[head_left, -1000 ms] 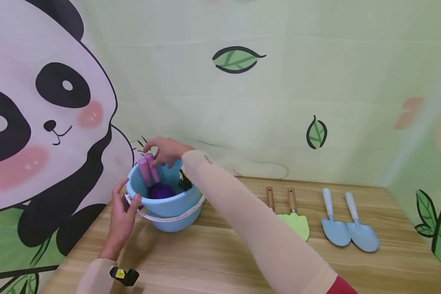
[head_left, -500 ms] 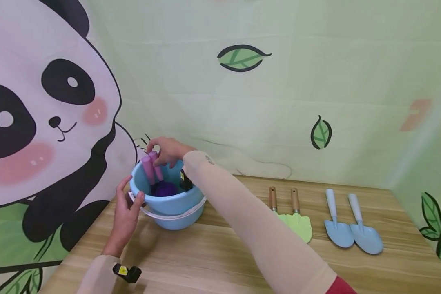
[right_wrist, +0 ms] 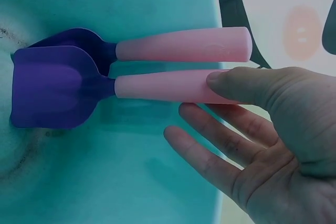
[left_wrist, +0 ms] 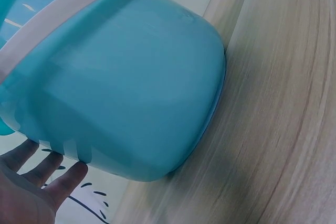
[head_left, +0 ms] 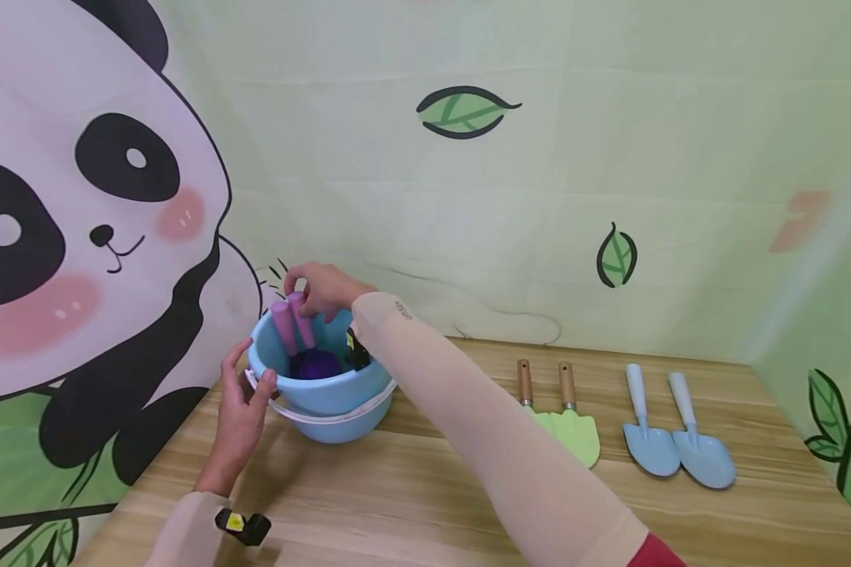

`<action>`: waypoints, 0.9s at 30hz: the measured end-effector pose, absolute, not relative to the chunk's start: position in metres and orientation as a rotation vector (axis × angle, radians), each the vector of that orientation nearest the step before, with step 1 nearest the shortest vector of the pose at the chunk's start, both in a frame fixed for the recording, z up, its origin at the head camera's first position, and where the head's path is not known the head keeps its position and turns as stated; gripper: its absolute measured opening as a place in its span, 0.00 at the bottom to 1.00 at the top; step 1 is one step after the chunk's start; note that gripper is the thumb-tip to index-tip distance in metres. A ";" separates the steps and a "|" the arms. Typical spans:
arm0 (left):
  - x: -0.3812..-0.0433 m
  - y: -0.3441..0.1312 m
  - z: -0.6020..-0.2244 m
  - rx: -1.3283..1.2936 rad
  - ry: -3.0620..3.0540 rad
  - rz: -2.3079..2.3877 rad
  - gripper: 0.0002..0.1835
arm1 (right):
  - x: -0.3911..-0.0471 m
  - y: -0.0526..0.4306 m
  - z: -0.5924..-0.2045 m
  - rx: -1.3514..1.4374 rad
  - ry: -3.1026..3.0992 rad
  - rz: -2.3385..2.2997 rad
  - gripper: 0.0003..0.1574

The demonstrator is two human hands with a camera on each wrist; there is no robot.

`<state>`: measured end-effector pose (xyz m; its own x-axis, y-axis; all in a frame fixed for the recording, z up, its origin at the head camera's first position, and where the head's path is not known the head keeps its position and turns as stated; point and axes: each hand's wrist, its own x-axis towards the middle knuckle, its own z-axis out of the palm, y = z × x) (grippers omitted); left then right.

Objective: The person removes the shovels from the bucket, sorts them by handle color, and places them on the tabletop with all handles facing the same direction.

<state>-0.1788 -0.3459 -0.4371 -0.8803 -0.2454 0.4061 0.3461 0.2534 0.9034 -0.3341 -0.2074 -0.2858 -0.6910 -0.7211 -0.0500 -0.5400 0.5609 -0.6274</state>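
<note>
In the head view, a light blue bucket (head_left: 322,390) sits nested in a second blue bucket (head_left: 343,429) with a white handle. Two toy shovels with purple blades and pink grips lean inside. My right hand (head_left: 326,287) reaches over the rim. Between its thumb and index finger it pinches the pink grip of the nearer shovel (right_wrist: 163,86), its other fingers spread. Close alongside lies the other shovel (right_wrist: 184,44), untouched. My left hand (head_left: 241,409) is at the left of the buckets; its straight fingertips touch the bucket wall (left_wrist: 131,87), its thumb by the rim.
Right of the buckets lie green tools with wooden handles (head_left: 567,386), partly behind my right sleeve (head_left: 468,402). Further right are two blue shovels (head_left: 648,445) (head_left: 705,457). A printed panda backdrop (head_left: 135,236) stands behind the wooden table (head_left: 369,504).
My right thumb and index finger have closed on the nearer pink grip, which leans slightly differently. My left hand stays at the bucket. The whole view shifted a little.
</note>
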 end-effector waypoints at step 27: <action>-0.178 -0.343 -0.438 -0.076 -2.010 -1.734 0.33 | -0.333 -0.193 -0.280 -1.025 2.522 -0.892 0.19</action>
